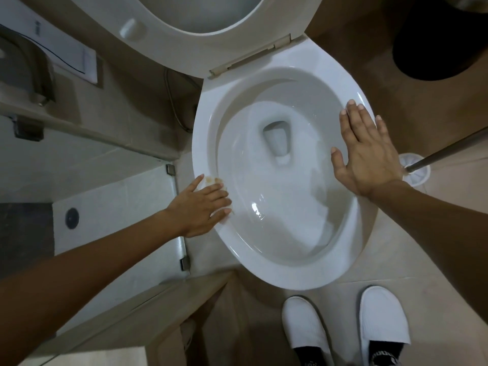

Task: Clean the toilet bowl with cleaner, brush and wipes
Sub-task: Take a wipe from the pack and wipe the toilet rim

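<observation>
A: Where is the toilet bowl [285,180] in all this?

B: Right under the camera, seat and lid [184,19] tipped up behind it, water low in the basin. The left hand [200,204] lies flat on the near-left rim, fingers [221,198] straight and a little spread, pressing a wipe [214,180] against the porcelain. The wipe shows brownish marks at its far edge.

A: And the other hand?

B: The right hand [369,157] rests palm-down on the opposite rim, its fingers straight and fanned, holding nothing. I'd judge it is there to steady the person while the left one rubs; the rim is the step in hand.

A: The brush?

B: The toilet brush [443,151] stands in its white holder [416,173] on the floor [435,233] just beside the bowl's right side, handle slanting away. Set down within reach, I'd guess. No cleaner bottle shows.

A: Any writing?

B: A white panel [63,51] on the wall at upper left carries a small dark mark, too small to read. Near the bottom, white slippers [343,326] and dark socks with a pale pattern I can't make out
</observation>
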A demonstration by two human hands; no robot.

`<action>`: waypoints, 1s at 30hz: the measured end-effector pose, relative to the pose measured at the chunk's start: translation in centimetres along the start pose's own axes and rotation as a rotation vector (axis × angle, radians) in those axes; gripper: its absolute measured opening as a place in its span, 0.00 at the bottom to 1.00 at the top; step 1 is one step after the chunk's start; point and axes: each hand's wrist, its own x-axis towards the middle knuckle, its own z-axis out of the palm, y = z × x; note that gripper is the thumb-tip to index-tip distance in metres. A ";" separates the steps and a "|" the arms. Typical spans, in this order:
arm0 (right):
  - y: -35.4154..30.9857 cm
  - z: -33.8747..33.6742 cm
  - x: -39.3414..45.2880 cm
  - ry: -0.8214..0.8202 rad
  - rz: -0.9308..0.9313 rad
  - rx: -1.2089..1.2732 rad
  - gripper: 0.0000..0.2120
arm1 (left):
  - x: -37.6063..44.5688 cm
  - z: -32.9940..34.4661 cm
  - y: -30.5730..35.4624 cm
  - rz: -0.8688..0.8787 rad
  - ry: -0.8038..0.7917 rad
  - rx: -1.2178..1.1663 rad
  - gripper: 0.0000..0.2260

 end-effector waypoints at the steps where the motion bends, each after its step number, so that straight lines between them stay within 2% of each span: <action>1: 0.0 0.0 0.0 0.002 -0.002 0.000 0.34 | 0.1 -0.1 -0.3 -0.008 0.009 0.007 0.47; 5: 0.0 0.1 0.0 0.002 -0.003 -0.001 0.34 | 0.2 0.2 1.1 -0.063 0.035 -0.002 0.41; 8: 0.0 0.1 0.0 0.000 -0.009 -0.004 0.34 | -1.1 0.6 3.7 -0.012 0.062 -0.148 0.37; 11: 0.0 0.1 0.0 0.003 -0.007 -0.009 0.34 | -1.9 1.1 5.1 0.044 0.119 -0.127 0.28; 16: 0.1 0.1 0.0 0.011 -0.010 0.006 0.34 | -1.3 1.2 2.9 -0.063 0.097 -0.133 0.36; 18: 0.0 0.0 -0.1 0.013 -0.012 0.006 0.34 | -1.1 1.1 2.9 -0.099 0.078 -0.120 0.35; 23: -0.1 -0.2 -0.1 0.011 -0.014 0.016 0.34 | -2.1 2.2 7.0 -0.048 0.112 -0.166 0.30; 30: 0.0 -0.2 -0.1 -0.001 -0.012 -0.005 0.34 | -2.9 2.4 12.2 -0.083 0.048 -0.331 0.34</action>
